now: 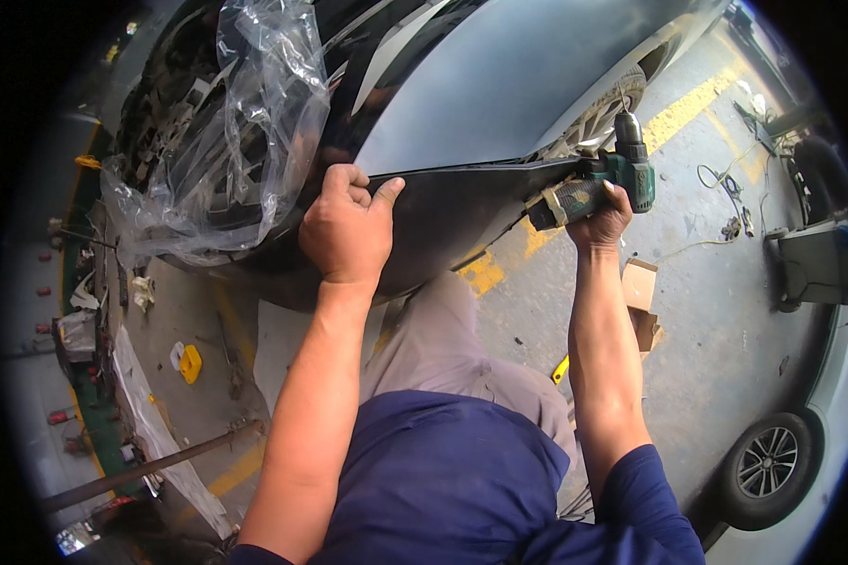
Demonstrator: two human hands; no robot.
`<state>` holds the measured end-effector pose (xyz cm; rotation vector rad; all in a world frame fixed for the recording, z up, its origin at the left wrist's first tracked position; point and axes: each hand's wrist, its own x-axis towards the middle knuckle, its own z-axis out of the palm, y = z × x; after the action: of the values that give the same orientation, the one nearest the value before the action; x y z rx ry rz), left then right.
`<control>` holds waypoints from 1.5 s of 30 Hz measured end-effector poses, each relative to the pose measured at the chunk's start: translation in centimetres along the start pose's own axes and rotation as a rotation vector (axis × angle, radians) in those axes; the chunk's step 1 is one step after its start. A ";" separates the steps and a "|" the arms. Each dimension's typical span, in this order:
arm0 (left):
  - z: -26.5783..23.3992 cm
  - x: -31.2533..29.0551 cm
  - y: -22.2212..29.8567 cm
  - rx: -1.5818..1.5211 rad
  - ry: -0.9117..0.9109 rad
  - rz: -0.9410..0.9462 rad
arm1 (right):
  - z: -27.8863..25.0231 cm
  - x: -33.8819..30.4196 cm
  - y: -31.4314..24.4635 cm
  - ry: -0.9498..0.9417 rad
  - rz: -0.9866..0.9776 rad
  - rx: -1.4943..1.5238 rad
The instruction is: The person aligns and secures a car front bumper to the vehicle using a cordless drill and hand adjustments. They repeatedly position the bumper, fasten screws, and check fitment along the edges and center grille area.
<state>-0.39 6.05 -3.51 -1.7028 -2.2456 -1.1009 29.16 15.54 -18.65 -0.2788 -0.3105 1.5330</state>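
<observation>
My left hand [350,226] is closed over the upper edge of a black car bumper [443,215], with the fingers curled and the thumb lying along the rim. That edge runs just below a silver-grey fender panel [462,94]. On the right, my right hand [601,224] grips a green and black cordless drill [636,174] at the bumper's end. The drill's chuck and thin bit point away from me, toward a car wheel [631,87]. Some of my right fingers are hidden behind the tool.
Crumpled clear plastic sheeting [264,122] drapes over the car at left. Open cardboard boxes [639,285] and a loose cable [716,179] lie on the floor at right. Another car's wheel [768,471] stands lower right. A metal bar [160,464] juts in at lower left.
</observation>
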 end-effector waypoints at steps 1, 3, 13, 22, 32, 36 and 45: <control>-0.1 0.1 0.4 0.005 -0.023 -0.023 | -0.2 0.0 -0.1 0.011 0.002 -0.003; -0.2 0.2 0.4 0.001 -0.042 -0.035 | -0.4 -0.1 -0.1 0.029 0.003 -0.006; -0.9 0.4 -1.0 -0.114 -0.069 0.023 | -0.3 -1.4 -0.6 -0.004 -0.005 -0.061; -2.3 0.3 -1.7 0.091 -0.129 0.282 | 1.1 -2.8 -1.3 0.100 0.005 -0.184; -5.8 0.7 -1.7 -0.032 -0.370 0.291 | 6.5 -11.9 -7.5 0.419 0.095 -0.610; -6.7 2.1 -2.1 -0.082 -0.558 0.217 | 14.3 -15.8 -11.7 0.376 0.378 -1.025; -5.7 4.3 -0.3 -0.154 -0.674 -0.052 | 33.2 -5.9 -7.7 0.074 0.894 -1.608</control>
<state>-4.04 6.00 2.59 -2.3714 -2.6296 -0.7983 24.04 8.94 14.93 -1.9160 -1.4756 1.7589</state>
